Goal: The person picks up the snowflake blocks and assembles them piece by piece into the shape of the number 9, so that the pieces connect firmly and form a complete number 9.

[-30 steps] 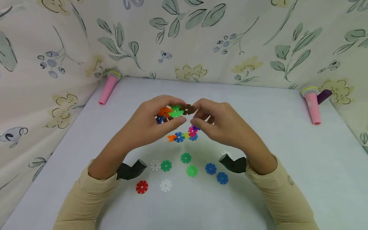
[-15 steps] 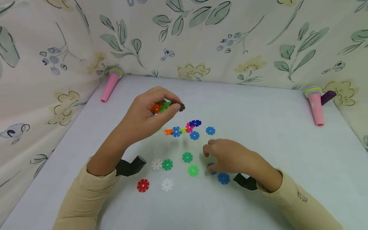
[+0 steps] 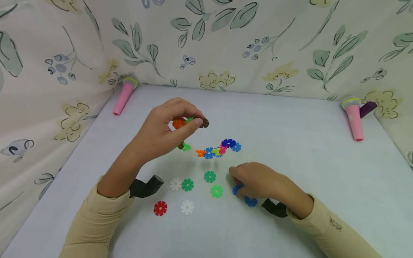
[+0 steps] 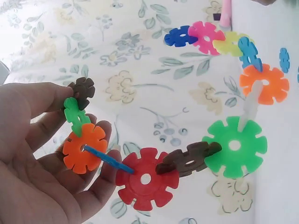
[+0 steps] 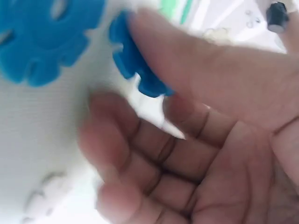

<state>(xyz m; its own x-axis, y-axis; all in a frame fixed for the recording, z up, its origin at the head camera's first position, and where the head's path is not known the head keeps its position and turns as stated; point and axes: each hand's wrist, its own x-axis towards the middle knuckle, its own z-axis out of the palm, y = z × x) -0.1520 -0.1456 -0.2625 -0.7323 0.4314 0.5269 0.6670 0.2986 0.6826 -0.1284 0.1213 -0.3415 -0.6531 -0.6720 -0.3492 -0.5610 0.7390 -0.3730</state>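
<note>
My left hand (image 3: 164, 132) is raised above the table and pinches the brown snowflake disc (image 4: 83, 93) that ends a chain of interlocking plastic discs. Light green, orange (image 4: 84, 148), blue, red (image 4: 147, 179), brown and green (image 4: 235, 146) discs follow, then a curved run ending in dark blue (image 4: 181, 36). The chain hangs off the hand. Lower right, my right hand (image 3: 261, 181) is down at the table, its thumb and fingers on a blue snowflake disc (image 5: 135, 60). That disc is tilted under the thumb; the far fingertips are partly hidden. Another blue disc (image 3: 250, 201) lies beside it.
Loose discs lie on the white table: red (image 3: 160, 208), white (image 3: 187, 207), green (image 3: 187, 185), light green (image 3: 217, 191) and others. Two pink toy microphones, left (image 3: 124, 96) and right (image 3: 354, 120), lie toward the back. A floral cloth (image 3: 219, 46) hangs behind.
My right hand has left the chain's brown end and come down right to the blue disc. The left hand keeps its pinch, having shifted slightly left; the chain's free end swings.
</note>
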